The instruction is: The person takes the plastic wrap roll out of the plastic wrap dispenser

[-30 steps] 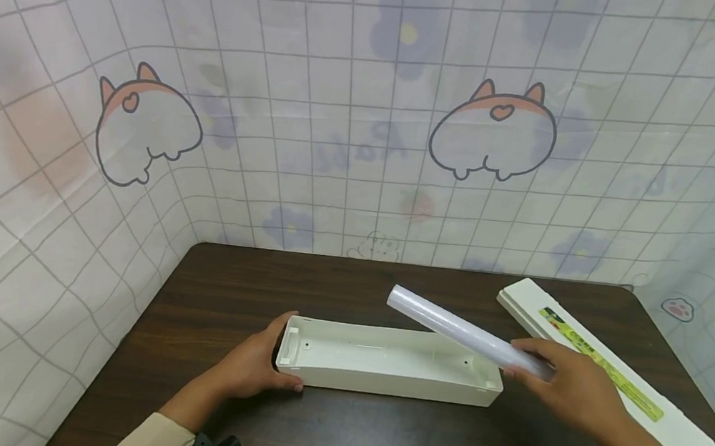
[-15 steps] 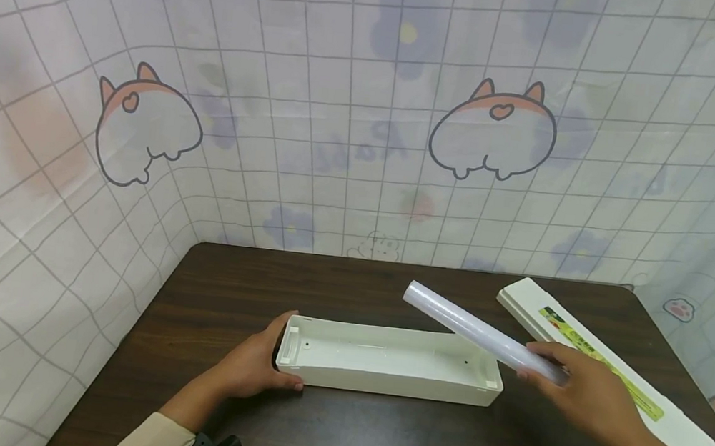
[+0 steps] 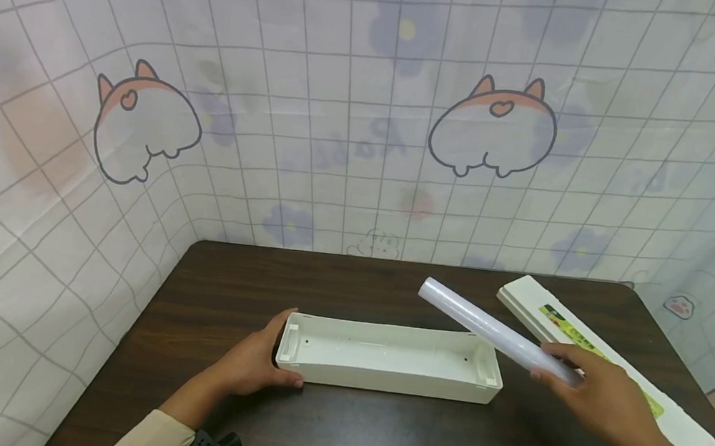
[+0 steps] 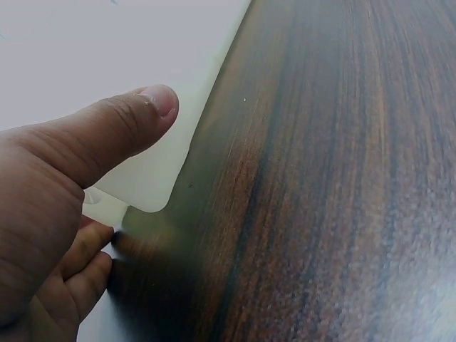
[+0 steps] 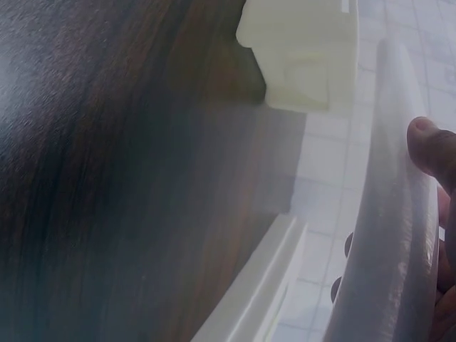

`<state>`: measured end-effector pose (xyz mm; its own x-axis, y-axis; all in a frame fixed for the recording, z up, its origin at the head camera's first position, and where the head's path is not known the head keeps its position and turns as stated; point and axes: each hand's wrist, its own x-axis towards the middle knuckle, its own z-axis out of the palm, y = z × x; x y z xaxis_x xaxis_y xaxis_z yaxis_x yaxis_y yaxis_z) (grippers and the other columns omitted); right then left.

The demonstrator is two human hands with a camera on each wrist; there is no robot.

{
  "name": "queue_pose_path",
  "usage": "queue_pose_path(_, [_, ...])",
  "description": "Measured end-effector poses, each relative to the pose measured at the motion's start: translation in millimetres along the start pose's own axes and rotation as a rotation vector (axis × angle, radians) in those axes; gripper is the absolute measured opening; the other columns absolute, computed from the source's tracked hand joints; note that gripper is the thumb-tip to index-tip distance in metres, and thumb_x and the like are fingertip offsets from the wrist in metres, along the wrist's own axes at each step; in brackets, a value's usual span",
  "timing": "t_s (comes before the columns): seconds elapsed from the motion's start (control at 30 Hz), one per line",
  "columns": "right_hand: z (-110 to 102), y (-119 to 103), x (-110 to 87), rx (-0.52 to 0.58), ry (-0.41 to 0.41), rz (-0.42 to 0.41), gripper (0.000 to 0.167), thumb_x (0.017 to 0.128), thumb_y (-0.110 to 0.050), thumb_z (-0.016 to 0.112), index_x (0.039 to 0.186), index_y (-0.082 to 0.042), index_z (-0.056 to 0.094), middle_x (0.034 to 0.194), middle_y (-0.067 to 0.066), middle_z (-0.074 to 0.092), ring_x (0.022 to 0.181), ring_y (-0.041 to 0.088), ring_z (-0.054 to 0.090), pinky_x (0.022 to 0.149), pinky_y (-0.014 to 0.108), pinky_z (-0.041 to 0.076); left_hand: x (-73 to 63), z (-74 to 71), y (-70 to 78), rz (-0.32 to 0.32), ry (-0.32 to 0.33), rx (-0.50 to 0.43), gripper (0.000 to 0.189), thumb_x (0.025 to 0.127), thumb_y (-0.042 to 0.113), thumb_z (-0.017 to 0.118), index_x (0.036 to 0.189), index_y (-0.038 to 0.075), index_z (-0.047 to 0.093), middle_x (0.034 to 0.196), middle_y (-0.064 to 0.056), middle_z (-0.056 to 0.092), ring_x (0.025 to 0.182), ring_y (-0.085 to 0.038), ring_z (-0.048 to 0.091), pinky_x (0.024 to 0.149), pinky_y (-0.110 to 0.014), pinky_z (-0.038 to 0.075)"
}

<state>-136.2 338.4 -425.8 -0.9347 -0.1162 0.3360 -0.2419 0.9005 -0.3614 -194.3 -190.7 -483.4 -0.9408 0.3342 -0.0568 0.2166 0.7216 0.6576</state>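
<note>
A long white plastic box [image 3: 394,382], open at the top with nothing inside, stands on the table. My left hand [image 3: 253,364] grips its left end, fingers at the end wall and thumb along the front wall; the left wrist view shows the thumb [image 4: 128,128] pressed on the white side [image 4: 142,178]. In my right hand [image 3: 606,398] is a glossy whitish roll of cling film [image 3: 483,325], pinched near its right end and tilted with its far end raised. The roll passes above the box's right back corner. In the right wrist view fingertips show behind the roll [image 5: 392,228].
A long white lid [image 3: 680,426] with a yellow-green label lies slanted on the right of the dark wooden table [image 3: 369,439], partly behind my right hand. A patterned cloth [image 3: 343,107] hangs behind and at both sides.
My right hand has moved right with the cling film roll, drawing it away from over the box. The left hand and the box stay in place.
</note>
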Motion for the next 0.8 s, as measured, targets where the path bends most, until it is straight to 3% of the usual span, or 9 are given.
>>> queue_pose_path(0.8, [0,20,-13.3,-0.057,-0.06,0.176,0.063,0.087,-0.052,0.079,0.128,-0.005,0.067,0.117,0.032,0.066,0.076,0.033,0.059,0.053,0.038,0.037,-3.2,-0.6,0.1,0.024,-0.002,-0.011,0.126,0.068,0.048,0.095,0.163,0.014,0.019,0.134,-0.01,0.059,0.108,-0.022,0.06,0.094,-0.05,0.046])
